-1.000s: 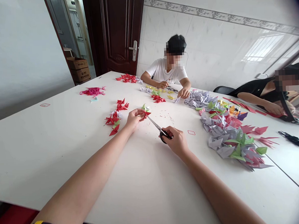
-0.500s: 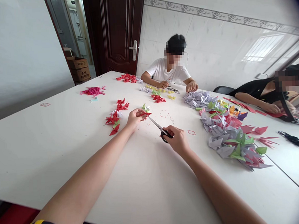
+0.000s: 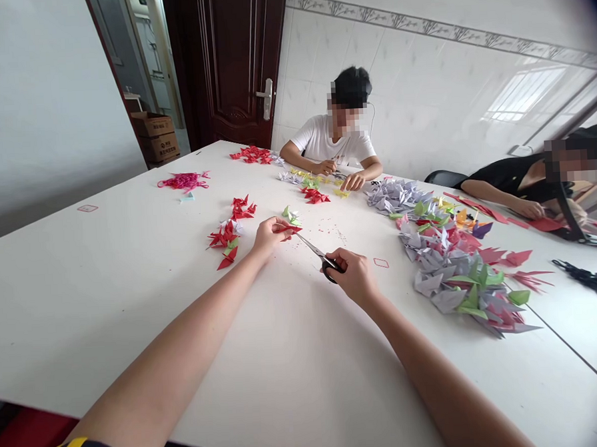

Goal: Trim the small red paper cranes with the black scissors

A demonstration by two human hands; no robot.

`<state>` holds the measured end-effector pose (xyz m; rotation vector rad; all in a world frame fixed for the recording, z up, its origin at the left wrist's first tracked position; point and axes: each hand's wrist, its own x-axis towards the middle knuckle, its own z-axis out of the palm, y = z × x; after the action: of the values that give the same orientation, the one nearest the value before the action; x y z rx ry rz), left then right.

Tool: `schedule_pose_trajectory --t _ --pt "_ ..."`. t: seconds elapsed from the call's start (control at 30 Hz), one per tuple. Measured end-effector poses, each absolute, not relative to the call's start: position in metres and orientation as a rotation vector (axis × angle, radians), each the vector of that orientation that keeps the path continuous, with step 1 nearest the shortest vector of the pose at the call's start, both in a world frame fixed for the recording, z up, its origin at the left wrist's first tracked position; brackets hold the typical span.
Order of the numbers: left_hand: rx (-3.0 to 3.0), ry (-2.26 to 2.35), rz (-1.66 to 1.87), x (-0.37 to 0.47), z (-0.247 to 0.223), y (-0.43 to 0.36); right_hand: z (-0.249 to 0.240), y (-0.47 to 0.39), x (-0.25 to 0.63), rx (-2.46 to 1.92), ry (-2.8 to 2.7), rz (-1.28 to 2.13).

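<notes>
Between the fingertips of my left hand is a red paper crane, partly covered by the fingers. My right hand grips black-handled scissors, whose blade tips reach the crane's right end. Just behind the crane stands a green and white paper crane. Left of my left hand, red paper cranes lie in a short row with a few white and green ones. Tiny red paper scraps are scattered beyond the scissors.
A big heap of mixed paper cranes covers the table's right side. A pink cord bundle lies at the far left, a black cord at the right. Across the table sits a person in white; another in black handles red paper.
My hands, the crane and the scissors hold nearly the same position. The hand of the person in white has moved left, to a yellow crane. The view has shifted slightly.
</notes>
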<state>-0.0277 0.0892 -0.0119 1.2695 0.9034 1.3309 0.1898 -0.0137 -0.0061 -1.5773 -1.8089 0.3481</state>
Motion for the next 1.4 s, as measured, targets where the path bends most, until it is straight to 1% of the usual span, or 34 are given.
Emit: schedule_pose_trajectory --t 0.37,0.6,0.8,1.0,1.4 --pt "1.185 0.946 1.313 -0.026 -0.009 0.089 -0.009 -0.018 0.177 -1.606 -1.826 0.077" --pt "1.083 0.876 1.346 -0.025 -0.012 0.089 -0.015 -0.021 0.171 -1.572 -1.818 0.044" --pt "1.023 0.843 1.362 -0.027 -0.011 0.088 -0.010 -0.015 0.189 -1.568 -1.648 -0.068" --pt "0.998 0.821 1.371 -0.027 -0.006 0.086 -0.014 -0.015 0.187 -1.423 -1.726 0.050" --pt "1.037 0.794 1.364 -0.026 -0.007 0.087 -0.014 -0.017 0.183 -1.479 -1.761 0.234"
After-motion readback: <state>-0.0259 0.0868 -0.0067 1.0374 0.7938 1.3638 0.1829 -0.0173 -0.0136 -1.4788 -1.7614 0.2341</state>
